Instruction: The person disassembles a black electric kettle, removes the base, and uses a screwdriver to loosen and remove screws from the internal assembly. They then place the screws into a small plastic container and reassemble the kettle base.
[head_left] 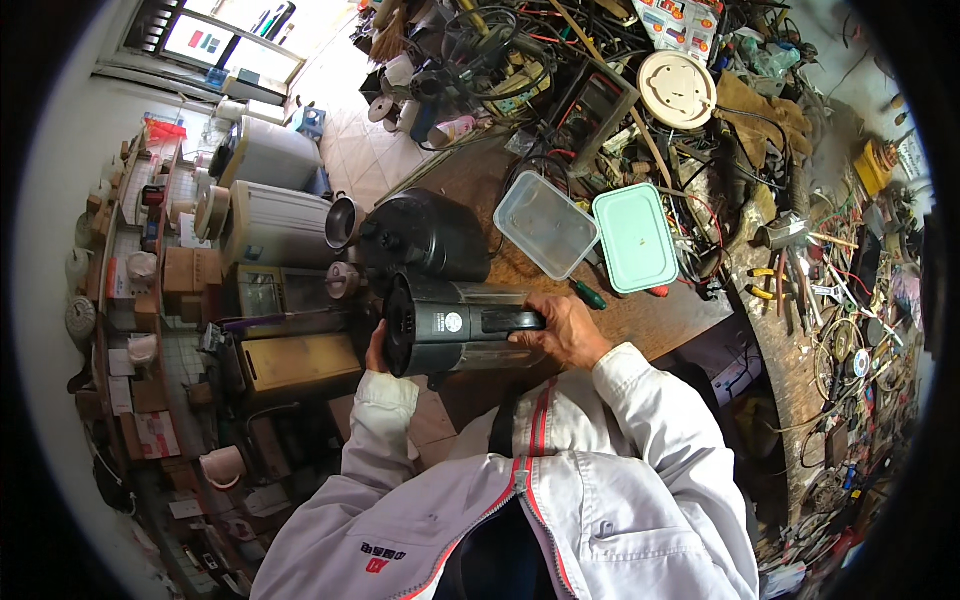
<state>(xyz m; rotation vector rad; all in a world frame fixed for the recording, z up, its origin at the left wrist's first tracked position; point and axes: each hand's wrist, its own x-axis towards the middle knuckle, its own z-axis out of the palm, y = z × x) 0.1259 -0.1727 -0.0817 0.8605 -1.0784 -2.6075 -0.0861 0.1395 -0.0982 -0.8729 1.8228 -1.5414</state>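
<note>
Held on its side in front of my chest is a black and clear blender jug (pixel 470 352), its dark round end toward the left. My right hand (pixel 572 332) is closed around the jug's black handle (pixel 512 319). At the round end my left hand (pixel 377 347) supports the jug; part of it shows at the edge, and the other fingers are hidden behind it. Just beyond the jug, a bulky black appliance body (pixel 430 235) lies on the brown workbench (pixel 640 325).
A clear plastic box (pixel 545 222) and a mint-green lid (pixel 636 238) lie beside a green-handled screwdriver (pixel 588 294). Cables, tools and parts crowd the bench's far and right sides, with yellow-handled pliers (pixel 762 283) among them. Shelves with boxes (pixel 190 270) stand at left.
</note>
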